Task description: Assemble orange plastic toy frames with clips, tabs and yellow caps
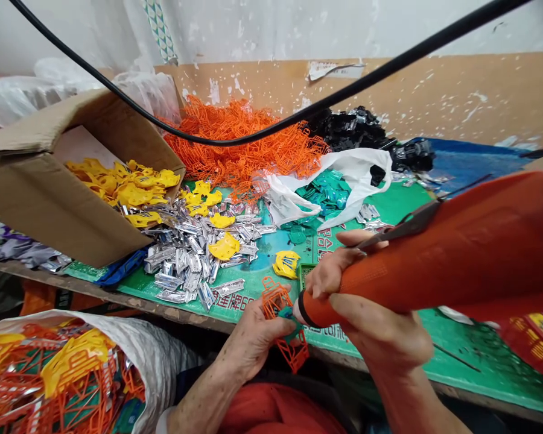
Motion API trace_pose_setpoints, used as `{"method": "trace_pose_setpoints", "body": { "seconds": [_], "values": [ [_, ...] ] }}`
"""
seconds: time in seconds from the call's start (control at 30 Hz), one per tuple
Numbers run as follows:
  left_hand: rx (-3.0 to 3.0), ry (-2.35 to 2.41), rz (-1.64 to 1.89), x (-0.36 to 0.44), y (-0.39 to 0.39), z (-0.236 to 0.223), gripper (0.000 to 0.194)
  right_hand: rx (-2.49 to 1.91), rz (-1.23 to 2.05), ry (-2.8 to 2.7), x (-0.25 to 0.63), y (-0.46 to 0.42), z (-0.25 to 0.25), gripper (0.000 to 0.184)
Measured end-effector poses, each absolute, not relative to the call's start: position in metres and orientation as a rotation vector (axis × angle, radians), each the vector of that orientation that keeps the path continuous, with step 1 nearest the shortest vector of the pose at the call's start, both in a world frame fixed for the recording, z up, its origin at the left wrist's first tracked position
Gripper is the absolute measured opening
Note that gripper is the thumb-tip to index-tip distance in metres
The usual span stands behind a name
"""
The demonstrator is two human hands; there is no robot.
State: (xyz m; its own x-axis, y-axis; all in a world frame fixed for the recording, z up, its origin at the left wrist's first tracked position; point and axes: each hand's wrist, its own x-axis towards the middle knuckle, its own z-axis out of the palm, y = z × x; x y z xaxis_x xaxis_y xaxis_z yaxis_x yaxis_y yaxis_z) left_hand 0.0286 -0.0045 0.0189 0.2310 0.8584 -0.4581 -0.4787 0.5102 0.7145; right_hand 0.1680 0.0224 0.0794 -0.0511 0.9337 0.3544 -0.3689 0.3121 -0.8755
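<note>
At lower centre of the frame, the left hand [254,339] pinches an orange frame [295,351] with a green piece [288,313]; the right hand [384,331] grips an orange tool [389,277], whose tip [300,310], if slipping, could hurt the nearby thumb [283,327].

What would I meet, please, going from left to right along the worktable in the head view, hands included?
Cardboard box → pile of silvery pieces → left hand → orange frame in its grip → right hand → red basket.
</note>
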Motion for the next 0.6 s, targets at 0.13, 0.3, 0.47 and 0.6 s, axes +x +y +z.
{"method": "trace_pose_setpoints", "body": {
  "seconds": [0.13, 0.3, 0.47, 0.6],
  "values": [
    [0.47, 0.92, 0.958, 0.028, -0.007, 0.018, 0.06, -0.599, 1.188, -1.121, 0.171, 0.022, 0.091, 0.052],
    [0.394, 0.903, 0.949, 0.024, -0.011, 0.015, 0.068, -0.646, 0.983, -1.014, 0.185, 0.038, 0.1, 0.043],
    [0.402, 0.85, 0.946, 0.017, -0.012, 0.01, 0.057, -0.781, 0.853, -0.939, 0.195, 0.061, 0.087, 0.037],
    [0.405, 0.876, 0.935, 0.012, -0.01, 0.005, 0.064, -0.865, 0.791, -0.961, 0.196, 0.07, 0.069, 0.02]
  ]
}}
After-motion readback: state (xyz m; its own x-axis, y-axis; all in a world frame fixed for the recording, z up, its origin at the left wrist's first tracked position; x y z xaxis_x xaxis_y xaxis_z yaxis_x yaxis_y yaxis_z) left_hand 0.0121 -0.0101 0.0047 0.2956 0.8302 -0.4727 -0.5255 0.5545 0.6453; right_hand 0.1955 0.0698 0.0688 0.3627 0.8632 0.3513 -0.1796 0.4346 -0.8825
